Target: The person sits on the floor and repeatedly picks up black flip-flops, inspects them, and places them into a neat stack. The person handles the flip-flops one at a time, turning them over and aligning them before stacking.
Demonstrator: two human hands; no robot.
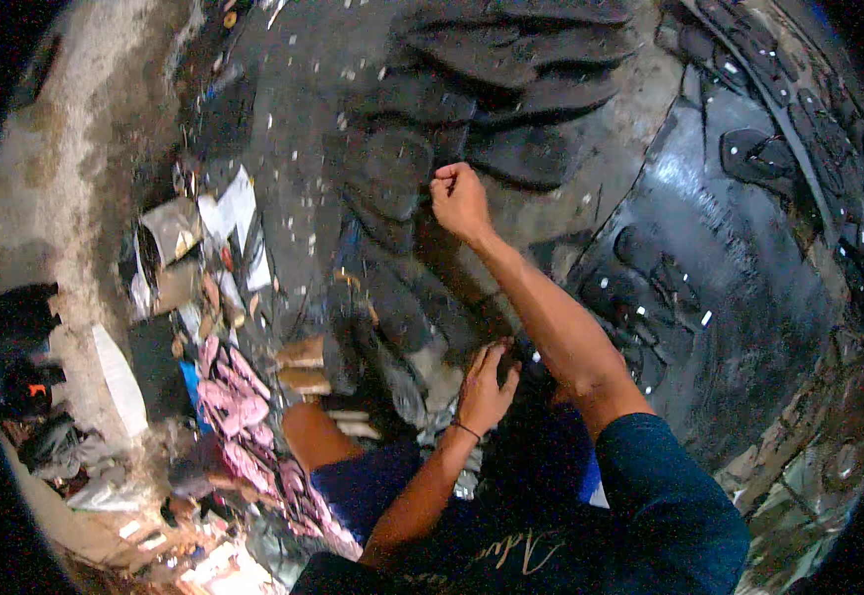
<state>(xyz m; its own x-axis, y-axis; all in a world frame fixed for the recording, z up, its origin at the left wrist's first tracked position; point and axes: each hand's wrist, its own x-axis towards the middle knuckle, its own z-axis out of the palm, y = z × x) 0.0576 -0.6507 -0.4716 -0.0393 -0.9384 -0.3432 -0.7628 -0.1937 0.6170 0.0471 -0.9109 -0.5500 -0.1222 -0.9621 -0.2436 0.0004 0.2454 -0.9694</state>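
Observation:
My right hand (pixel 460 203) reaches forward over flat black sole-shaped pieces (pixel 526 157). Its fingers are closed in a pinch, and whatever they hold, if anything, cannot be made out. Close to my lap, my left hand (pixel 487 387) has its thumb and fingers apart over a dark area, and I see nothing held in it. Another black sole-shaped piece (pixel 387 169) lies to the left of my right hand. Farther off, more dark pieces (pixel 521 50) overlap in a stack.
On the right, black sandals (pixel 640 283) lie on a shiny black sheet (pixel 749 297). Pink straps (pixel 234 402) are heaped at my left, near wooden blocks (pixel 301 367). White and grey scraps (pixel 239 223) litter the floor beyond them. A white sole-shaped piece (pixel 120 382) is farther left.

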